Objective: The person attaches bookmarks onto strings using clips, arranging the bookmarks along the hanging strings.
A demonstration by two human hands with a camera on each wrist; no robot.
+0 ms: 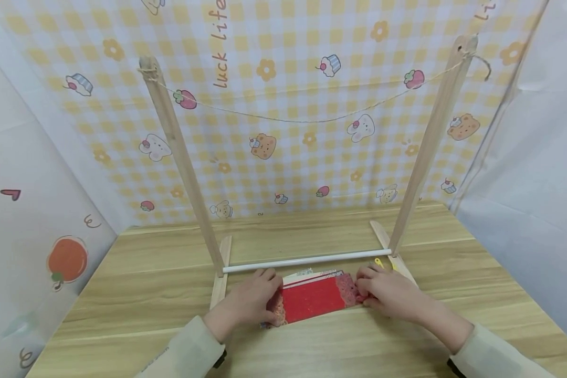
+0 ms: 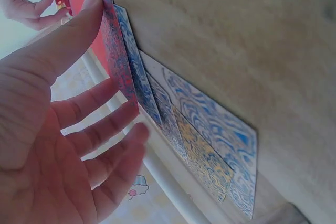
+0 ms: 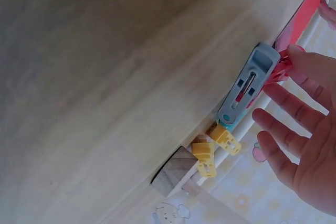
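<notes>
A red card [image 1: 314, 298] with patterned ends lies across the middle, in front of the white rod. My left hand [image 1: 255, 298] grips its left end, thumb [image 2: 93, 2] at the near edge and fingers at the far edge. Blue and yellow swirl-patterned cards [image 2: 210, 114] fan out beneath and beside it. At the right end, my right hand [image 1: 387, 291] pinches a red clothespin [image 3: 279, 72] between thumb and index finger. A grey clothespin [image 3: 249, 85] is right beside it, partly over the red one in the right wrist view.
Two yellow clothespins [image 3: 205, 156] lie by the right wooden foot [image 3: 176, 171]. Behind the cards, a white rod [image 1: 307, 260] joins two wooden posts [image 1: 184, 163]. A thin string [image 1: 307, 122] sags between their tops. A patterned cloth [image 1: 283, 173] hangs at the back.
</notes>
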